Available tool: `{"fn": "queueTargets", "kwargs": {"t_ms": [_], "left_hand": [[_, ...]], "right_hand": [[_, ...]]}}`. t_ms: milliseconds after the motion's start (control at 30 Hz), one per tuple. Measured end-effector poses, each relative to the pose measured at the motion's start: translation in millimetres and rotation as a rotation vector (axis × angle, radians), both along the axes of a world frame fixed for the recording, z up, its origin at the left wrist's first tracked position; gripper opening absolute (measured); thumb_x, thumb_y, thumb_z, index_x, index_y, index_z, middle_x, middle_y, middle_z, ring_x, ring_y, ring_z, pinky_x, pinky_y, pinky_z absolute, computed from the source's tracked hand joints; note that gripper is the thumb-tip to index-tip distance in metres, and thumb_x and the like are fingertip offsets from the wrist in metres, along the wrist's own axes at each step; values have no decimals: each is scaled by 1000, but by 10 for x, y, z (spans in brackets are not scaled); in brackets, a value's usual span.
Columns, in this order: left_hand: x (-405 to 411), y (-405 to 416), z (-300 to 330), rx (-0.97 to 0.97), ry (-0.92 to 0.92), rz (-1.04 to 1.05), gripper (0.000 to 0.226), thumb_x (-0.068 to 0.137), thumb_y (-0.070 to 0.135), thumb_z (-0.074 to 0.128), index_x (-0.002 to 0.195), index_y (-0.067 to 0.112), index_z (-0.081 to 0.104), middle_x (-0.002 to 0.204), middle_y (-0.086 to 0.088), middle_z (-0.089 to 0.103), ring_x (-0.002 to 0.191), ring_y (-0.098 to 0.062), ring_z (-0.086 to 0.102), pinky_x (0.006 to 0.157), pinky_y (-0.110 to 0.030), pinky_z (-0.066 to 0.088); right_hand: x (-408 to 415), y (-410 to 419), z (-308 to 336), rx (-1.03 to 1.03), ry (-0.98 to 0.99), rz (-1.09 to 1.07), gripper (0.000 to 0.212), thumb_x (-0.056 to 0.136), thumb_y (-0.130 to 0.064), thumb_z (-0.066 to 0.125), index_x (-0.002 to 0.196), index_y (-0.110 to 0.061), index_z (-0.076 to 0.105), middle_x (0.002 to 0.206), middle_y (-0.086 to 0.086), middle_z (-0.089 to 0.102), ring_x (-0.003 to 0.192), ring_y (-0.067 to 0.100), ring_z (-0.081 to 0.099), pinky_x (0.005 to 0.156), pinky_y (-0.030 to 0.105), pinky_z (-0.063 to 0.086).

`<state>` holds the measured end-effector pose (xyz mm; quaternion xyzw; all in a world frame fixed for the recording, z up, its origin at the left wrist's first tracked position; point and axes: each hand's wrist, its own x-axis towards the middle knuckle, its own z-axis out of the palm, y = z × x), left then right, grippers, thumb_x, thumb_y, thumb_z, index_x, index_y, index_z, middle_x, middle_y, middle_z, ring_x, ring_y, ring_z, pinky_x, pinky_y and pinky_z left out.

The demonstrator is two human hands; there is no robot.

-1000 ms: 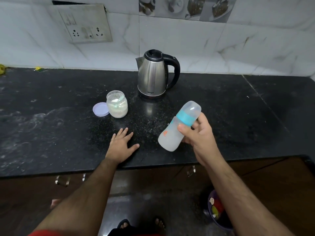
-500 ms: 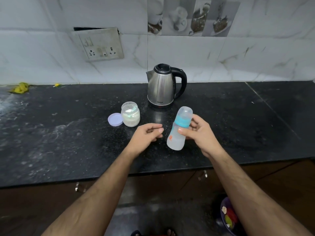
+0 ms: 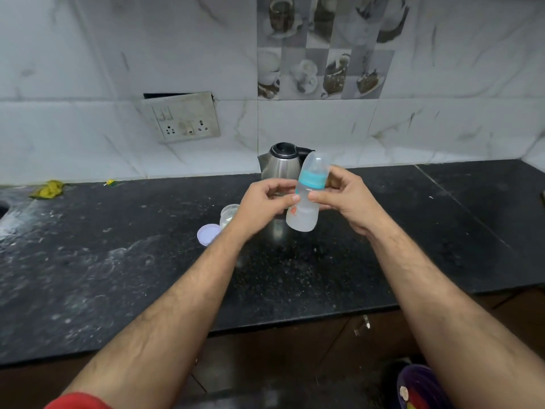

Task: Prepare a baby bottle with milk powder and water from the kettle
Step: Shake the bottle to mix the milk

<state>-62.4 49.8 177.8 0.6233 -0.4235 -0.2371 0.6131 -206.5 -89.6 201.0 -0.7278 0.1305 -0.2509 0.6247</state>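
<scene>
I hold a clear baby bottle (image 3: 305, 212) with a teal collar and a clear cap upright above the black counter (image 3: 118, 276). My left hand (image 3: 265, 202) grips its body from the left, and my right hand (image 3: 348, 199) grips it from the right. Behind the bottle stands a steel kettle (image 3: 280, 165) with a black lid, partly hidden. A small glass jar of white milk powder (image 3: 228, 215) sits open on the counter, half hidden by my left wrist. Its pale purple lid (image 3: 208, 233) lies beside it.
A switch and socket plate (image 3: 184, 118) is on the tiled wall. A yellow scrap (image 3: 48, 188) lies at the counter's back left, near a sink edge (image 3: 3, 206). A purple bin (image 3: 418, 388) stands on the floor at the lower right.
My left hand lifted off the counter and took hold of the bottle. Both hands raised the bottle and turned it upright. The view tilted upward.
</scene>
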Motion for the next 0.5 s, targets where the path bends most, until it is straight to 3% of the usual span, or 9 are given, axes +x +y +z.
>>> {"fn": "queueTargets", "kwargs": {"t_ms": [167, 300, 400, 500], "left_hand": [[97, -34, 20, -10, 6, -17, 26, 87, 14, 73, 112, 22, 70, 106, 0, 75, 92, -7, 69, 71, -21, 55], [117, -128, -223, 25, 38, -36, 28, 85, 9, 75, 108, 22, 71, 99, 4, 74, 86, -2, 69, 72, -18, 54], [129, -234, -517, 55, 75, -47, 30, 82, 3, 76, 105, 21, 72, 101, -1, 75, 89, -7, 70, 78, -21, 54], [129, -384, -783, 126, 93, -42, 31, 82, 1, 75, 111, 12, 71, 106, -6, 75, 87, -5, 70, 70, -13, 51]], "right_hand": [[60, -14, 63, 12, -8, 10, 51, 71, -12, 81, 118, -22, 65, 111, 4, 74, 99, 23, 73, 78, 36, 60], [60, -119, -169, -4, 54, -5, 50, 77, 1, 79, 118, -24, 65, 112, 8, 74, 98, 22, 73, 80, 35, 60], [60, -233, -442, -5, 124, -18, 54, 75, 4, 80, 121, -20, 64, 109, 4, 74, 93, 14, 73, 80, 28, 58], [90, -389, -709, -49, 189, -32, 55, 73, 3, 83, 119, -21, 65, 105, 0, 74, 91, 10, 71, 83, 25, 57]]}}
